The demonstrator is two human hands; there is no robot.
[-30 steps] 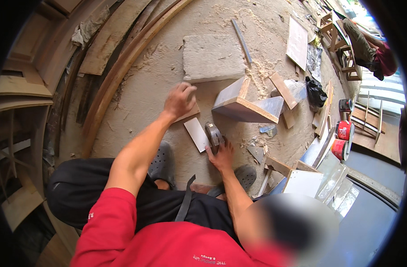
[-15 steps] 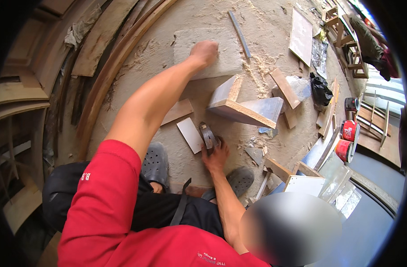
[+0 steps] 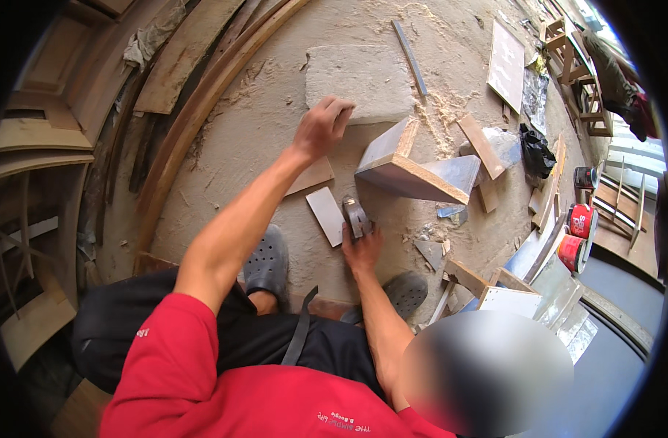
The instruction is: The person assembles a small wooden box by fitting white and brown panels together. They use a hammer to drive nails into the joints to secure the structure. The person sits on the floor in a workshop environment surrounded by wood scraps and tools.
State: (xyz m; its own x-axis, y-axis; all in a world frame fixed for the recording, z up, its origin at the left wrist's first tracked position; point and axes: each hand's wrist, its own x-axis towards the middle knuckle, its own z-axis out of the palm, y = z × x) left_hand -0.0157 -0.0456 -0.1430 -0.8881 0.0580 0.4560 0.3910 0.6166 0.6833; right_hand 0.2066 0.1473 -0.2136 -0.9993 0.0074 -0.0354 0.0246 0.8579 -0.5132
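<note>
My left hand (image 3: 324,130) is raised over the floor at the near left corner of a pale stone slab (image 3: 363,80). Its fingers are curled together, and whatever they may hold is too small or hidden to make out. Low by my feet, my right hand (image 3: 362,248) is closed round a dark grey curved metal tool (image 3: 356,217), whose exact kind I cannot tell. A white rectangular board (image 3: 324,217) lies just left of the tool, with a brown wood offcut (image 3: 312,177) beyond it. An angled chipboard piece (image 3: 411,179) with grey faces stands ahead of my right hand.
A long metal bar (image 3: 410,57) lies beside the slab amid wood shavings. Long planks (image 3: 195,109) run along the left. Offcuts (image 3: 482,146), a black plastic bag (image 3: 536,152) and red cans (image 3: 582,220) are on the right. A blurred round shape covers the lower right.
My left hand has drawn back from over the slab toward me, its fingers still curled. The right hand stays on the grey metal tool. The whole view has shifted slightly.
</note>
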